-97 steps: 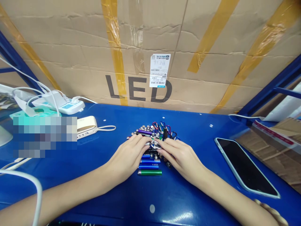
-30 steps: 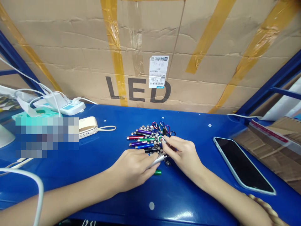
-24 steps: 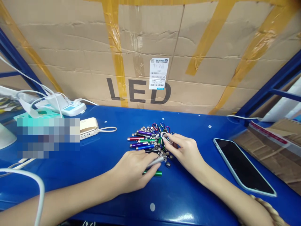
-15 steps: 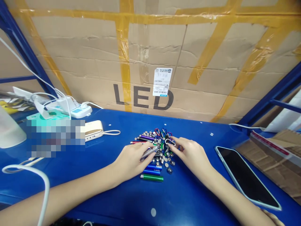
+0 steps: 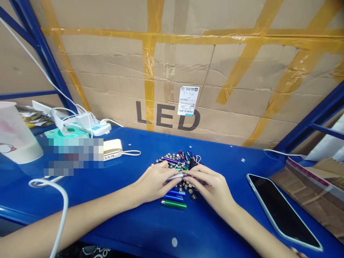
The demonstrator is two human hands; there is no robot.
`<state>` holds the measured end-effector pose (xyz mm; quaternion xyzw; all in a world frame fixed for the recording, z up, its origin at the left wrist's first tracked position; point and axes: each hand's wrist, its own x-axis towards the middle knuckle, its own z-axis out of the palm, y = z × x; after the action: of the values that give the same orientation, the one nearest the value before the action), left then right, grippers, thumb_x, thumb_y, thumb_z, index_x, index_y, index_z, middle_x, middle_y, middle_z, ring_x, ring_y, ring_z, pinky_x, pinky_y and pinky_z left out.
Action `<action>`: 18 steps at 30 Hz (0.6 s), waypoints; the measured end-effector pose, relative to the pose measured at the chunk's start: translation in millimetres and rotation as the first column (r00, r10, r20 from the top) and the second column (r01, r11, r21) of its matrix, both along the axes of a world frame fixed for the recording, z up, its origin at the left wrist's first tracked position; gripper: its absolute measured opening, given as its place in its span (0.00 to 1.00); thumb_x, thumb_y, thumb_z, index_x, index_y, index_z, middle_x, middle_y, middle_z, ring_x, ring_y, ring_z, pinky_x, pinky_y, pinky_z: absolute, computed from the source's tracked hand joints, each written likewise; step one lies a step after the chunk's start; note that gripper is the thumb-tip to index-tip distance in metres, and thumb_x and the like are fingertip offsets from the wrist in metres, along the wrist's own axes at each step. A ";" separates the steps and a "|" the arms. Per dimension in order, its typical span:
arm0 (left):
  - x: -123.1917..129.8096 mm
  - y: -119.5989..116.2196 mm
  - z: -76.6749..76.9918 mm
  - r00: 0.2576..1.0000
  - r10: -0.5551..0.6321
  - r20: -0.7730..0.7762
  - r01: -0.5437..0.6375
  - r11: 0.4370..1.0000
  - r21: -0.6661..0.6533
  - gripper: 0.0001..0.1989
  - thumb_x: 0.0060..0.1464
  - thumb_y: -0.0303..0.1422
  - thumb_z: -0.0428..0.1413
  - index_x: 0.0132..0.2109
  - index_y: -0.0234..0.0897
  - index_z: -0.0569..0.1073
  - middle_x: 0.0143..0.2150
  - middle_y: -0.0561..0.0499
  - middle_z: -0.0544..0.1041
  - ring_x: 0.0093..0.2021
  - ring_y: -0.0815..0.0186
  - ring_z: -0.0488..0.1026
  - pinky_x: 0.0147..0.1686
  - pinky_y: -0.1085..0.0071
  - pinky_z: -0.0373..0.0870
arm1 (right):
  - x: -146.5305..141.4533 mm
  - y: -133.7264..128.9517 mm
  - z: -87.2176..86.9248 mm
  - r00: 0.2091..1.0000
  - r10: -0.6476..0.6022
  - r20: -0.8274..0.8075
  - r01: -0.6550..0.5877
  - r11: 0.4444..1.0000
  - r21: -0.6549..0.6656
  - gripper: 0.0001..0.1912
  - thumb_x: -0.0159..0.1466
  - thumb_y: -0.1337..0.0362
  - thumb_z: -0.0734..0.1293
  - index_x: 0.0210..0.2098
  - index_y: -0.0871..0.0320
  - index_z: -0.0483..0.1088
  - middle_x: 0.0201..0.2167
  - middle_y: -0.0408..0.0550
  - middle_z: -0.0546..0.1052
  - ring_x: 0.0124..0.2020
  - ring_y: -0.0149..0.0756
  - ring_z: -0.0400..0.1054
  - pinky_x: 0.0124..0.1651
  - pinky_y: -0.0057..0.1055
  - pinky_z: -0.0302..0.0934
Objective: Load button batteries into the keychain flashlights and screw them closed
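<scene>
My left hand [image 5: 154,179] is closed around a silver mini flashlight tube [image 5: 175,176], which points to the right. My right hand [image 5: 211,182] pinches at the tube's right end with thumb and fingertips; any small part between them is hidden. Under and behind the hands lies a pile of button cells [image 5: 190,185], coloured tubes and small carabiners [image 5: 197,158]. A purple tube [image 5: 170,160] rests at the back of the pile. Nearest me, a green tube [image 5: 174,204] lies beside blue tubes [image 5: 173,197].
A phone [image 5: 285,211] lies face up on the right of the blue table [image 5: 134,229]. At left are a cream power bank [image 5: 113,149], a power strip [image 5: 100,128], a white cup [image 5: 24,139] and a loose white cable [image 5: 64,211]. A large cardboard box [image 5: 115,71] stands behind.
My right hand has left the silver carabiner, which now shows on the pile, and has come to the end of the silver tube. The view has tilted slightly up and left.
</scene>
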<state>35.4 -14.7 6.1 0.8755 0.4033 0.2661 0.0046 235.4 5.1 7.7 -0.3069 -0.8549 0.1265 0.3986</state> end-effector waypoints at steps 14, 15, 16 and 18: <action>3.5 -6.8 0.5 0.994 -0.113 -0.005 0.113 0.989 0.092 0.15 0.62 0.34 0.40 0.41 0.32 0.69 0.28 0.49 0.68 0.30 0.66 0.62 0.28 0.72 0.60 | -6.7 -10.7 12.9 0.970 0.039 -0.239 -0.081 0.982 -0.171 0.07 0.54 0.61 0.70 0.26 0.59 0.72 0.24 0.45 0.72 0.19 0.26 0.64 0.19 0.23 0.61; 4.6 -7.9 -0.1 0.994 -0.107 -0.002 0.107 0.991 0.078 0.15 0.62 0.34 0.39 0.41 0.32 0.68 0.28 0.49 0.68 0.30 0.66 0.62 0.27 0.72 0.60 | -7.4 -11.3 12.7 0.969 0.037 -0.244 -0.092 0.972 -0.217 0.07 0.53 0.61 0.70 0.25 0.59 0.72 0.24 0.45 0.72 0.18 0.26 0.64 0.19 0.23 0.61; 6.0 -8.9 -0.6 0.995 -0.098 0.003 0.098 0.994 0.053 0.15 0.62 0.34 0.38 0.40 0.33 0.68 0.28 0.50 0.67 0.30 0.66 0.62 0.27 0.72 0.60 | -8.2 -11.8 12.4 0.966 0.027 -0.256 -0.094 0.963 -0.253 0.08 0.53 0.60 0.70 0.25 0.59 0.71 0.24 0.45 0.72 0.18 0.26 0.64 0.18 0.23 0.61; 8.6 -10.4 -1.3 0.996 -0.083 0.013 0.083 0.996 -0.027 0.15 0.62 0.33 0.37 0.39 0.34 0.66 0.28 0.50 0.67 0.30 0.66 0.62 0.27 0.72 0.60 | -9.7 -12.5 11.3 0.959 -0.005 -0.285 -0.081 0.954 -0.288 0.08 0.54 0.61 0.70 0.23 0.59 0.71 0.22 0.45 0.71 0.18 0.26 0.64 0.18 0.23 0.61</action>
<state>44.0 -25.0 4.8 0.8898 0.3700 0.2653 0.0300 225.7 -7.5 19.0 -0.3253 -0.7665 0.3034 0.4632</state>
